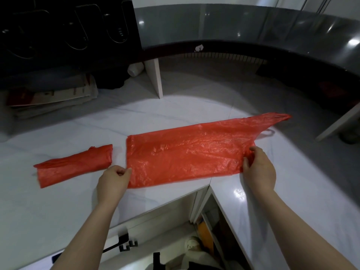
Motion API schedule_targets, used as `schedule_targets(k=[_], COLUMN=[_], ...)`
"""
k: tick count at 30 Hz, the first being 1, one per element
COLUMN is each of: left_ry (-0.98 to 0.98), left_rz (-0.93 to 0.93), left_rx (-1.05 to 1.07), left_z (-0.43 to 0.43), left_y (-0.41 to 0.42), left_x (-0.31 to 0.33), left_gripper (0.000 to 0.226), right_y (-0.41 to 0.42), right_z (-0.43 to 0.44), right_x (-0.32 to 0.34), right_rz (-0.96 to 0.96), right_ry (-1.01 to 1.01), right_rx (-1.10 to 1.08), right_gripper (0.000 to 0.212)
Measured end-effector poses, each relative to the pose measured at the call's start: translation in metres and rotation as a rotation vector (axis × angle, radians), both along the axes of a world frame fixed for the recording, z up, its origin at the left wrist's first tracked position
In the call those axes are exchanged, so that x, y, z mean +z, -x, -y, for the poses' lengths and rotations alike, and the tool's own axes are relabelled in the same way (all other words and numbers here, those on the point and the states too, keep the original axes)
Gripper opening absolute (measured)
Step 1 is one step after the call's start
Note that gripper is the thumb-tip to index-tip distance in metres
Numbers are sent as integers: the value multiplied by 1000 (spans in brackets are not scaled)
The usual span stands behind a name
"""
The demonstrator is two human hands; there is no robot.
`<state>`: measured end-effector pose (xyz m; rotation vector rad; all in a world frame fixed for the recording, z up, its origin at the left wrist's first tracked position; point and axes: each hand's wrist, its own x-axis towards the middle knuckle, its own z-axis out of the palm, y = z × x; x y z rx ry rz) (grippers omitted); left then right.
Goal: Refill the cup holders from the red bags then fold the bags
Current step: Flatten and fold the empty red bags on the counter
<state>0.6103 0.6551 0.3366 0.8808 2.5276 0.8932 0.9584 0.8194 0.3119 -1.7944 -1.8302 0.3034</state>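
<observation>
On counter (175, 114), hands (114, 179) (259, 169) pinching red bag (185, 152)

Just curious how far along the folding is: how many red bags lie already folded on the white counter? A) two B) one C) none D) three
B: one folded bag lies at the left, while the left hand and right hand hold the flat bag by its near edge.

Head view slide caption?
Left hand and right hand pinch flat red plastic bag on white countertop; folded red bag alongside.
</observation>
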Motion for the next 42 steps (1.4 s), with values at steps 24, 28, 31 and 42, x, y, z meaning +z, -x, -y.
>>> schedule_targets(k=[24,28,31,42], left_ry=[-2,58,189,379], left_rz=[-348,-356,-418,-512], left_rx=[-326,-482,-506,-515], left_z=[-25,-50,-57,-56], left_y=[-13,-21,-21,-20], left_x=[5,1,-13,-35], left_gripper=[66,65,61,74], right_y=[-8,-7,-9,-41], right_z=[0,-1,0,-21], right_x=[-1,-3,-1,4], right_rz=[-218,-220,-247,-255], right_ry=[39,47,53,121], right_rx=[41,50,52,-18], right_gripper=[33,35,35,18])
